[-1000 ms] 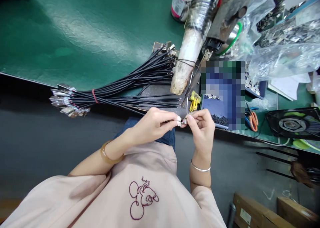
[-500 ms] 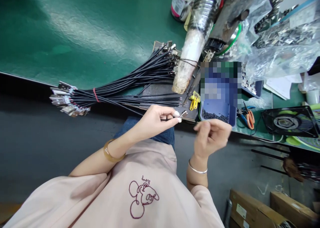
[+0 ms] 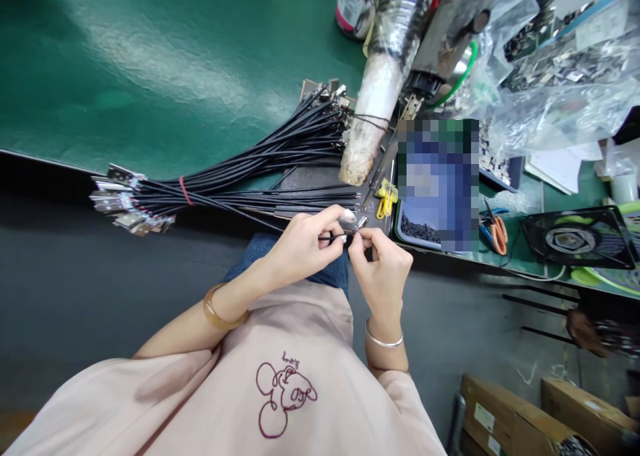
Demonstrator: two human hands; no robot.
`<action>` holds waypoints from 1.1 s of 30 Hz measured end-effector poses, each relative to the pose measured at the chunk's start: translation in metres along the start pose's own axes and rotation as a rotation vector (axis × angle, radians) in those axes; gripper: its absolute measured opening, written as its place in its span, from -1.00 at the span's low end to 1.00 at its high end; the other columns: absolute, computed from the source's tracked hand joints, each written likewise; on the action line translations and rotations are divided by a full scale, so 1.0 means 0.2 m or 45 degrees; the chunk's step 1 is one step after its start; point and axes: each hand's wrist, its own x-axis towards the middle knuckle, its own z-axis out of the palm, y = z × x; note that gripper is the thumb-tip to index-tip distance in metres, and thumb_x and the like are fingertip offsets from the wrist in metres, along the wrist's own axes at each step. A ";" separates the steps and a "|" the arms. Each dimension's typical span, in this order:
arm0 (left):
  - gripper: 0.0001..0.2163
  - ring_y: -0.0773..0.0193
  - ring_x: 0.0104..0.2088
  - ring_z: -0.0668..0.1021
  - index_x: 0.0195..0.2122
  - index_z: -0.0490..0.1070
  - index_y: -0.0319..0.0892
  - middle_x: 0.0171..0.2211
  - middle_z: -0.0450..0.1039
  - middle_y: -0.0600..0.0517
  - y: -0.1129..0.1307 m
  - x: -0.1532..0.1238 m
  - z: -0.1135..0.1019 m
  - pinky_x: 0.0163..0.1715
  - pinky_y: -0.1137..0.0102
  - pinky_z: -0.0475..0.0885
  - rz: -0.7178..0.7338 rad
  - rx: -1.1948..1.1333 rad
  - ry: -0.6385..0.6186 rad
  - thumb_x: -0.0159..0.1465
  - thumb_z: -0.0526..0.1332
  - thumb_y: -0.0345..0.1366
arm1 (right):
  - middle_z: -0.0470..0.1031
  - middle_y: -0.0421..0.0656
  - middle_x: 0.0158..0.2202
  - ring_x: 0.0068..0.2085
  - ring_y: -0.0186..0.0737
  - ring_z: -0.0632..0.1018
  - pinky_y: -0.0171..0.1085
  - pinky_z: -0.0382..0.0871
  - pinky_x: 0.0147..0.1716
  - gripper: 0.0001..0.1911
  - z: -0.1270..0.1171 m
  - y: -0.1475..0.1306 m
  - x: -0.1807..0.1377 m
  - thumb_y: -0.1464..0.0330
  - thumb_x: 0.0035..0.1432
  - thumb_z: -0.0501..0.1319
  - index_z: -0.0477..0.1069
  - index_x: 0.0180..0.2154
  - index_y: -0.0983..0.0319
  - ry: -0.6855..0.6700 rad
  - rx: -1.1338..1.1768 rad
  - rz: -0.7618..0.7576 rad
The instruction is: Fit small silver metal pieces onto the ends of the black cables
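Observation:
My left hand (image 3: 310, 241) pinches a thin black cable (image 3: 327, 238) just behind its end. A small shiny metal connector (image 3: 363, 222) sits at that end, past the fingertips. My right hand (image 3: 383, 263) is closed, thumb and forefinger pressed together right beside the connector; whatever lies between them is too small to make out. Behind the hands lies a bundle of black cables (image 3: 245, 168), bound by a red band (image 3: 186, 191), with metal connectors (image 3: 120, 189) at its left end. Loose cable ends spread toward the left hand.
Right of the hands stands a blue tray (image 3: 399, 224) with small black pieces (image 3: 419, 229), partly pixelated. Near it are yellow clips (image 3: 386, 199), orange-handled pliers (image 3: 497, 235) and a black fan (image 3: 575, 241). A white-wrapped nozzle (image 3: 367, 123) hangs over the bench (image 3: 165, 63).
My right hand has moved left from beside the tray to the connector at the cable's end. My left hand has shifted slightly left, still holding the cable.

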 end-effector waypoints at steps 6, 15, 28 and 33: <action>-0.92 0.42 -0.47 0.50 -0.26 0.57 -0.27 -0.41 0.58 0.05 -0.01 0.01 -0.01 -0.48 0.55 0.33 0.110 -0.152 0.024 0.27 0.27 -0.45 | 0.41 -0.32 -0.54 -0.60 -0.46 0.29 -0.38 0.15 -0.53 -0.81 -0.11 0.04 -0.01 0.37 0.34 0.14 0.44 -0.35 0.22 -0.175 0.309 0.000; -0.73 0.32 -0.47 0.46 -0.40 0.54 -0.24 -0.48 0.50 0.01 0.05 -0.02 0.02 -0.42 0.41 0.28 0.437 0.522 -0.064 0.42 0.14 -0.36 | 0.54 -0.21 -0.39 -0.52 -0.38 0.31 -0.29 0.21 -0.38 -0.80 -0.27 0.44 0.22 0.24 0.23 0.25 0.52 -0.34 0.23 0.014 -0.167 0.270; -0.79 0.49 -0.57 0.21 -0.49 0.44 -0.27 -0.61 0.19 0.15 0.01 0.09 -0.03 -0.56 0.53 0.11 -0.308 -0.522 -0.134 0.21 0.30 -0.25 | 0.49 -0.20 -0.36 -0.44 -0.36 0.45 -0.35 0.26 -0.47 -0.89 -0.24 0.30 0.18 0.31 0.26 0.22 0.39 -0.31 0.21 0.364 0.305 0.321; -0.93 0.48 -0.55 0.27 -0.44 0.41 -0.27 -0.57 0.24 0.14 0.01 0.09 0.03 -0.51 0.53 0.19 -0.294 -0.402 0.051 0.14 0.25 -0.38 | 0.54 -0.23 -0.39 -0.58 -0.45 0.36 -0.38 0.13 -0.62 -0.89 -0.17 0.14 0.05 0.30 0.17 0.34 0.54 -0.27 0.19 0.066 0.664 0.392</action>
